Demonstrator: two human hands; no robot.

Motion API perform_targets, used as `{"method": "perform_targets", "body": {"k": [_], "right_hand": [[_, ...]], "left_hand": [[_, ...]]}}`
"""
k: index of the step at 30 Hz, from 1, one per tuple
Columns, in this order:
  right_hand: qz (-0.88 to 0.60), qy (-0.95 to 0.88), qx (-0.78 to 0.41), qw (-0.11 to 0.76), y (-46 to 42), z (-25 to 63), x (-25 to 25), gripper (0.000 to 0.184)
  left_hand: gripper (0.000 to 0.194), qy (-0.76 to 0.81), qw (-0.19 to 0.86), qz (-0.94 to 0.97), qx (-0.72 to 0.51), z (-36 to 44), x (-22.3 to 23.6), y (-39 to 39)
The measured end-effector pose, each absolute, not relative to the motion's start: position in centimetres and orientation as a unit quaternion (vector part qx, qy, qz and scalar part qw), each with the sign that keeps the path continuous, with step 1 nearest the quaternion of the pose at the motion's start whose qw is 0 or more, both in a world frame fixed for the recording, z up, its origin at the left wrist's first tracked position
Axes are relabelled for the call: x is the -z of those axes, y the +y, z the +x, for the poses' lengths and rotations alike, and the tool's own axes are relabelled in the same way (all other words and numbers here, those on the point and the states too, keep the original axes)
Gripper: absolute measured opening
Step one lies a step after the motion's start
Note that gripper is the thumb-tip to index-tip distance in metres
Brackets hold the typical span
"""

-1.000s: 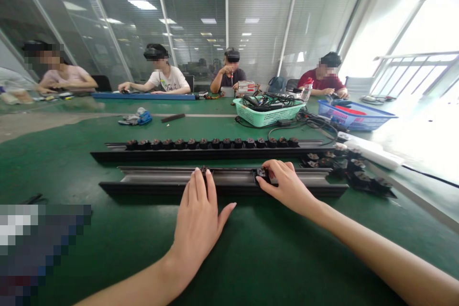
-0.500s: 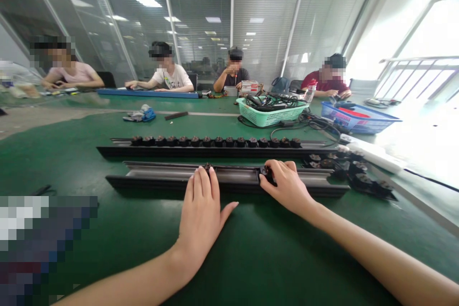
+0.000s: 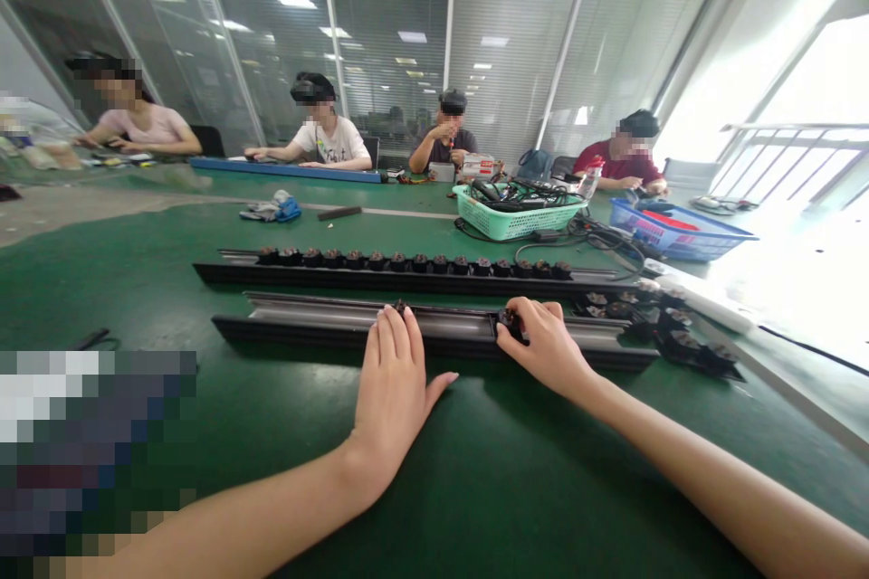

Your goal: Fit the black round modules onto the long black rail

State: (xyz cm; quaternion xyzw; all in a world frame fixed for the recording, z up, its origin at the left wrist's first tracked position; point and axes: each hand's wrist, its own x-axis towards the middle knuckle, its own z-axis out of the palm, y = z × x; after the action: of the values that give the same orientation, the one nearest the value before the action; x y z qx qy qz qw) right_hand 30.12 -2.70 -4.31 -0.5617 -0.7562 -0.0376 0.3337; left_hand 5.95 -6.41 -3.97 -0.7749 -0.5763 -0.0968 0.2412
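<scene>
A long black channel with a grey metallic inside (image 3: 316,317) lies across the table in front of me. Over its middle, my left hand (image 3: 392,380) rests flat with fingers stretched and thumb spread. Just past its fingertips shows a small black socket module (image 3: 400,306), mostly hidden by the fingers. Farther right along the channel, my right hand (image 3: 543,339) has thumb and fingers closed around another black socket module (image 3: 506,323), which sits inside the channel. Behind lies a second black channel (image 3: 231,274), holding a row of several such modules with metal contacts facing up.
Loose socket modules (image 3: 685,346) lie right of the channels, near a white bar (image 3: 710,297). Behind stand a green basket (image 3: 520,219) of cables and a blue basket (image 3: 706,244). Blue-grey gloves (image 3: 272,208) lie farther back. Several people sit across the table.
The view has shifted slightly, so the channels' left ends appear a bit farther right. Both hands keep nearly the same places on the near channel.
</scene>
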Motion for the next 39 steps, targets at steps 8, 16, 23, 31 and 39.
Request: {"method": "perform_targets", "body": {"k": [8, 16, 23, 31, 39], "right_hand": [[-0.552, -0.762, 0.063, 0.334, -2.83, 30.24, 4.87, 0.014], [-0.549, -0.766, 0.063, 0.329, -2.88, 30.40, 4.99, 0.017], [-0.550, -0.765, 0.061, 0.330, -2.83, 30.39, 4.93, 0.017], [-0.551, -0.762, 0.060, 0.335, -2.75, 30.21, 4.77, 0.013], [-0.551, -0.762, 0.056, 0.336, -2.75, 30.21, 4.59, 0.012]], "left_hand": [[0.095, -0.581, 0.222, -0.774, 0.119, 6.24, 4.49, -6.66], [0.103, -0.595, 0.219, -0.769, 0.085, 6.80, 4.07, -6.89], [0.096, -0.585, 0.250, -0.767, 0.085, 6.59, 4.43, -6.75], [0.096, -0.584, 0.202, -0.776, 0.127, 6.31, 4.47, -6.58], [0.101, -0.591, 0.239, -0.768, 0.059, 6.43, 4.05, -6.72]]}}
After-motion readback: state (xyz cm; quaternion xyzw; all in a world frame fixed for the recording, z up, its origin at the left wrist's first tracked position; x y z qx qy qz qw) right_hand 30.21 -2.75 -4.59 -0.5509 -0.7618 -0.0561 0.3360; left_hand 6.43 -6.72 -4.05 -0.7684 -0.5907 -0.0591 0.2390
